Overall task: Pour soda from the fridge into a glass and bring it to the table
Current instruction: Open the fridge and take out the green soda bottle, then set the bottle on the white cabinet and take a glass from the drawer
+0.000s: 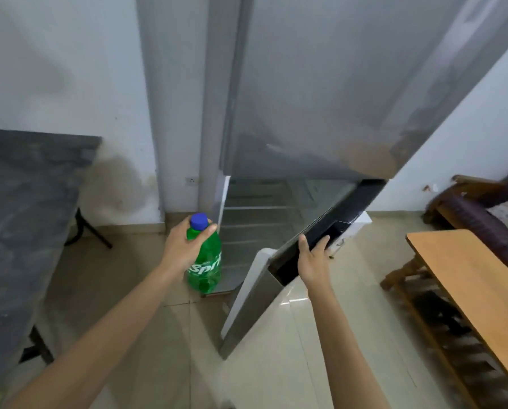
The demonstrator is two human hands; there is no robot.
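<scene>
A green soda bottle (pixel 207 268) with a blue cap hangs upright in front of the fridge, and my left hand (pixel 184 246) grips it around the neck and shoulder. The grey fridge (pixel 320 84) stands ahead. Its lower door (pixel 252 293) is swung partly open toward me, showing glass shelves inside. My right hand (pixel 313 259) holds the top edge of that lower door, fingers curled over the dark rim. No glass is in view.
A dark stone-topped table (pixel 25 202) fills the left side. A wooden table (pixel 471 290) with a slatted lower shelf stands at the right, and a wooden sofa with purple cushions (pixel 479 211) behind it. Pale floor tiles lie between them.
</scene>
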